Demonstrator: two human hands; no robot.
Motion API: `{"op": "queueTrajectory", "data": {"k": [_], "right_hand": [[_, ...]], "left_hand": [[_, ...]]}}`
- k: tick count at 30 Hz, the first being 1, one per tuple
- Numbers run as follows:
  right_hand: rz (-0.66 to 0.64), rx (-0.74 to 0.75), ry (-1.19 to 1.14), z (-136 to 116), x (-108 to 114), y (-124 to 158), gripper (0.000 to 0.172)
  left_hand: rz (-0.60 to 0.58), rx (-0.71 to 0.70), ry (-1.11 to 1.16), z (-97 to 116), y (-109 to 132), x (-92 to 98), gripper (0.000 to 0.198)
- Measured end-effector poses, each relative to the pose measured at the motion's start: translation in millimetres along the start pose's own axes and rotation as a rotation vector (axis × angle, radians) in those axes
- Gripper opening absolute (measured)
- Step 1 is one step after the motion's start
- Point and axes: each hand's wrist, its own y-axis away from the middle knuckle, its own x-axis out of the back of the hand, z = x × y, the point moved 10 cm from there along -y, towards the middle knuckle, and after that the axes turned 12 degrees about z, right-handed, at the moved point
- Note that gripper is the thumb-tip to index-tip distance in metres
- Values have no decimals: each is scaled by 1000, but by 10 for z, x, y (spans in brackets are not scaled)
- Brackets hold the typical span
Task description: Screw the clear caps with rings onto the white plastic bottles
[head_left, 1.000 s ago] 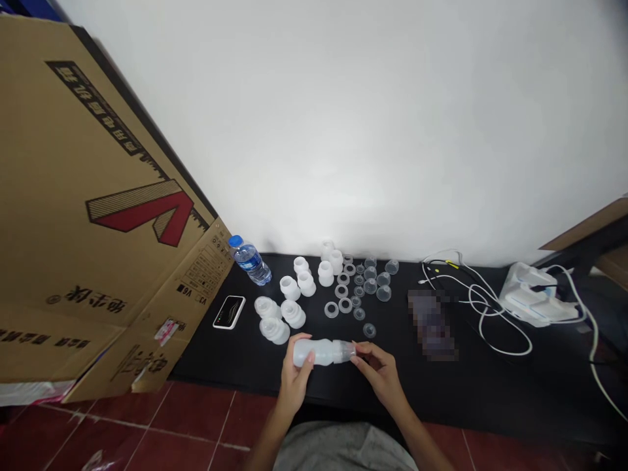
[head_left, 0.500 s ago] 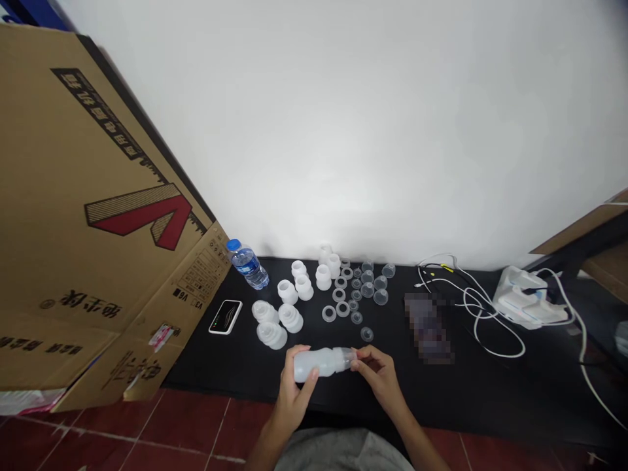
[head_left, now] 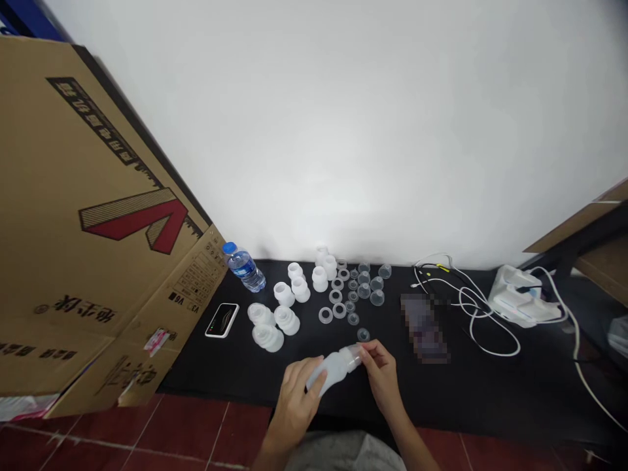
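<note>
My left hand is wrapped round the lower body of a translucent white plastic bottle, which lies tilted with its neck up to the right. My right hand pinches the bottle's neck end with its fingertips. Both hands hover over the near edge of a black table. Just beyond the bottle lie several white bottle parts, white rings and small clear caps.
A big cardboard box leans at the left. Beside it lie a small water bottle and a phone. White cables and a white power adapter sit at the right. A white wall rises behind; red floor tiles below.
The bottle has tilted from lying level to slanting, neck up to the right. My left hand has slid lower and nearer; the right hand stays on the neck.
</note>
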Motion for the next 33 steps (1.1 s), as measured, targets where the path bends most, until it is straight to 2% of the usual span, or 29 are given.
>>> {"op": "queueTrajectory", "data": {"k": [3,6,9,12,15,18,22,28,33], "right_hand": [[-49,40,51,-61,-41,50,39],[-152,103,96,-117,-118,121,46],[-210,120,67,-116,-173,168,58],[-144,83,-7,-63,-135,141,65],[-105,60,-14,-10,-110,117,64],[-101,50,0,14,-102,114,62],[-98,40,29,4,-103,126,60],[-85,61,132,-89,-135,133,63],[-91,80,162,-134,-146,137,60]], "left_hand": [[-1,4,-168,-79,-47,59,39],[15,89,-291,-193,-102,114,27],[6,254,-201,-326,-129,53,33],[22,459,-47,-467,-113,-63,34],[36,632,17,-585,-43,-157,29],[20,732,11,-672,63,-195,34],[19,735,-41,-748,160,-155,39],[24,606,-119,-745,88,-164,35],[-42,719,-170,-876,52,-291,49]]}}
